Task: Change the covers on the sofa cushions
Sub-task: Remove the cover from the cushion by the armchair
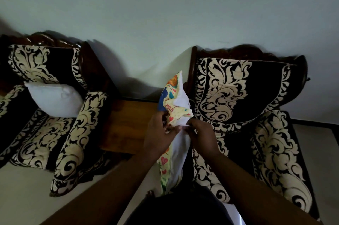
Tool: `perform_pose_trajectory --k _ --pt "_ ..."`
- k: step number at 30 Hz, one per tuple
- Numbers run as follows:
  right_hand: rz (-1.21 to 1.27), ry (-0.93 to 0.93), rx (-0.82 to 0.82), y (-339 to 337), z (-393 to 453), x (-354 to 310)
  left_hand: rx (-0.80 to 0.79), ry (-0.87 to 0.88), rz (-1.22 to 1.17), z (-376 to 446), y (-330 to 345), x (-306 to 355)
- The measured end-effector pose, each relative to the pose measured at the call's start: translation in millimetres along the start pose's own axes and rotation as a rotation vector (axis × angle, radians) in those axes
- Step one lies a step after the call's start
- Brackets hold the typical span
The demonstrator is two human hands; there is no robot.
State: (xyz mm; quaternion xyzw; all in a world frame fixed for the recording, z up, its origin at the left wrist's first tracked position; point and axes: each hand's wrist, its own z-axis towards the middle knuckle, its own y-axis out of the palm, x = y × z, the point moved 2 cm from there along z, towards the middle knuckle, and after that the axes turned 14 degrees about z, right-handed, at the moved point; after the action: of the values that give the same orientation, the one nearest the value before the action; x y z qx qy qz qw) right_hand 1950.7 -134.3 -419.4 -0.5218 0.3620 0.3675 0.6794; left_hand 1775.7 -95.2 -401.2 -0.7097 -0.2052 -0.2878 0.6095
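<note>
Left grip (pixel 161 133) and right grip (pixel 201 134) each pinch the printed cover (pixel 177 113) half on the white cushion (pixel 180 149), between two armchairs

Upholstered armchair on the right (pixel 244 96): black fabric, cream scrolling leaf pattern. Upholstered armchair on the left (pixel 42 63): same black and cream pattern. Bare cushion (pixel 55 100): plain white. Printed cushion cover (pixel 176 111): pale yellow with blue, orange and red motifs, red hearts. Wooden side table (pixel 126 124): brown.

White cushion (pixel 178 144) held upright, half inside bunched colourful cover (pixel 176 113).
</note>
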Motion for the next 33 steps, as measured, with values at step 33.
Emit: perform_pose_trajectory --k 33 --pt "-0.575 -0.074 -0.020 26.3 -14.6 -10.8 -0.016 -0.229 -0.116 3.9 -7.4 1.8"
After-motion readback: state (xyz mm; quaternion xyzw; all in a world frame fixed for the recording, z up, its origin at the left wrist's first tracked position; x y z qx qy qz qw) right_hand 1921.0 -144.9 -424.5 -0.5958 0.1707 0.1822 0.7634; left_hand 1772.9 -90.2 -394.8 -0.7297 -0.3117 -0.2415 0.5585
